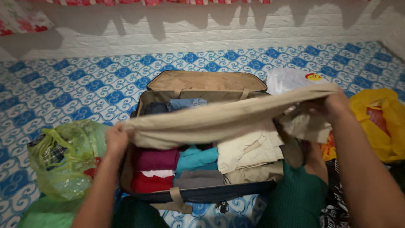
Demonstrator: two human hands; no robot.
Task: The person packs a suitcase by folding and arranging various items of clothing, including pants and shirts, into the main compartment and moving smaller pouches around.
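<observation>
1. Your left hand [116, 139] sits at about 8 o'clock, forearm rising from the bottom edge, fingers curled shut around one end of a long beige cloth garment [219, 118].
2. Your right hand [335, 103] is higher, at about 3 o'clock, forearm running up from the lower right corner, fingers pinched on the garment's other end.
3. The garment is stretched between both hands, slanting up toward 2 o'clock, in the air above an open soft suitcase with a tan lining [206, 81].
4. The suitcase lies on the blue-and-white patterned floor [76, 84], filled with folded clothes in maroon, teal, red, grey and cream.
5. A translucent green plastic bag [63, 160] lies at 8 o'clock, a yellow plastic bag [388, 126] at 3 o'clock, a white plastic bag [287, 80] at 1 o'clock.
</observation>
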